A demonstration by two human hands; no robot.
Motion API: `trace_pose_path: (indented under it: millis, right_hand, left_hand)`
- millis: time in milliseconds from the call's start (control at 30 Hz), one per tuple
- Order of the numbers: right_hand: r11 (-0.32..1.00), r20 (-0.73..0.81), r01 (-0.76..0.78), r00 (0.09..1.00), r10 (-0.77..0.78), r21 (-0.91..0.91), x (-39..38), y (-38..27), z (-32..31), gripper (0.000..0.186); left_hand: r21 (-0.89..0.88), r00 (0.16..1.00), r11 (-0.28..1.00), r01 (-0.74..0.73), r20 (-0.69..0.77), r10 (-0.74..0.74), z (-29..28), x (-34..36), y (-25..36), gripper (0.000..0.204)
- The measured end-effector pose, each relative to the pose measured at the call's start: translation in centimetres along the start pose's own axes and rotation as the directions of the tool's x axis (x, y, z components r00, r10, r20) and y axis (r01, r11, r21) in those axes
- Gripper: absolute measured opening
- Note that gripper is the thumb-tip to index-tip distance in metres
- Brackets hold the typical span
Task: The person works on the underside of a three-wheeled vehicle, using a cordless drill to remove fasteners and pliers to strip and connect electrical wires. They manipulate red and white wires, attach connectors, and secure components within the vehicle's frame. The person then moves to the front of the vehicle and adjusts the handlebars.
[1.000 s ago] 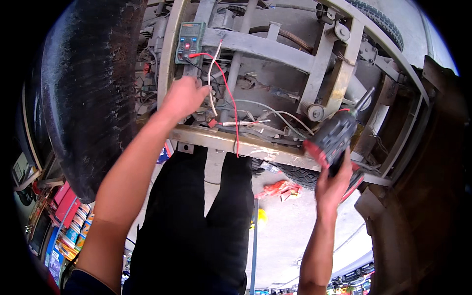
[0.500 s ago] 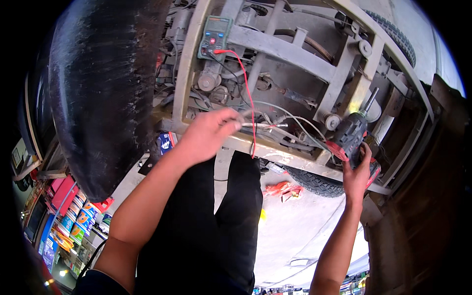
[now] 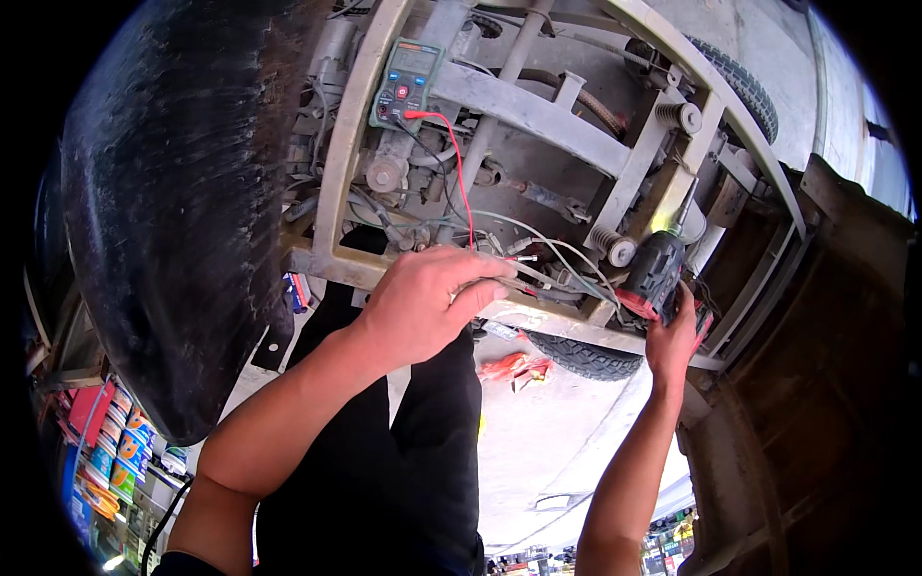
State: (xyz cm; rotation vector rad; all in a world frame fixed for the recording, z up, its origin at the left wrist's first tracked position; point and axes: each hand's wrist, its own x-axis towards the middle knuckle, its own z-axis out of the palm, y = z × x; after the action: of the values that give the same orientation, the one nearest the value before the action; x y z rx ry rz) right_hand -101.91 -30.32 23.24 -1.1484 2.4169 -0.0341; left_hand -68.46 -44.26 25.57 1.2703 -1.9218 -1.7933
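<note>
Black and red, the drill (image 3: 655,271) is right of centre in the head view: probably heavy and hard-shelled, best held low, where the right hand (image 3: 674,334) wraps it. At centre, the left hand (image 3: 430,300) keeps a narrow grip over wires (image 3: 523,258), likely light and bendy; whether it pinches one, I cannot tell.

Metal frame (image 3: 343,182): green multimeter (image 3: 405,84) on it; pale floor (image 3: 567,442): crumpled red-orange bundle (image 3: 516,369)
</note>
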Motion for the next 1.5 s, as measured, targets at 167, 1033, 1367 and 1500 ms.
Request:
trace_pose_path:
  millis: [167, 1033, 1367, 1500]
  right_hand:
    - [0.963, -0.313, -0.088, 0.934, 0.169, 0.256, -3.6, -6.5, -2.3, 0.022]
    - [0.702, 0.656, -0.461, 0.755, -0.011, 0.542, -15.0, -14.1, 3.5, 0.026]
    - [0.827, 0.586, -0.255, 0.803, -0.107, 0.501, -16.7, -14.7, 3.9, 0.031]
    - [0.588, 0.688, -0.579, 0.724, 0.051, 0.565, -16.4, -14.1, 4.1, 0.030]
  left_hand:
    - [-0.022, 0.995, 0.995, -0.096, 0.011, 0.096, 0.4, -0.4, -0.4, 0.019]
    - [0.361, 0.899, 0.859, -0.362, 0.378, 0.220, 2.1, -6.3, -2.1, 0.016]
    - [0.295, 0.901, 0.903, -0.313, 0.392, 0.184, 2.5, -7.7, -4.4, 0.012]
    - [0.357, 0.952, 0.889, -0.286, 0.208, 0.223, 2.0, -7.6, -5.4, 0.008]
